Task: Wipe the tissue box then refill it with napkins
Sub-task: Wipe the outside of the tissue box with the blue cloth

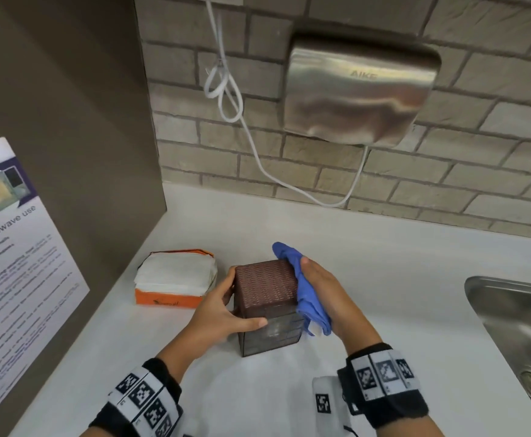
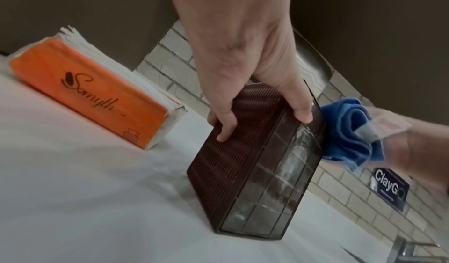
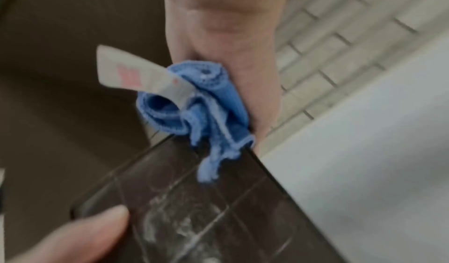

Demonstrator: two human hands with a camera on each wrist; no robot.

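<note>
Tissue box [image 1: 265, 291] stands on end on the bench [image 1: 383, 279], long axis vertical. Left hand [image 1: 218, 313] grips it, fingers [image 2: 222, 122] curled over its top edge. Right hand [image 1: 330, 298] presses blue cloth [image 1: 302, 288] against its far side. Napkin pack [image 1: 176, 282] lies just beyond left fingers; sink [image 1: 516, 326] well right.

From head height we look down and forward over the counter [image 1: 383, 279] toward the brick wall [image 1: 383, 190]; our left wrist view sits low, close beside the tissue box [image 2: 243, 161], facing that wall; our right wrist view sits closer; all three share the box.
</note>
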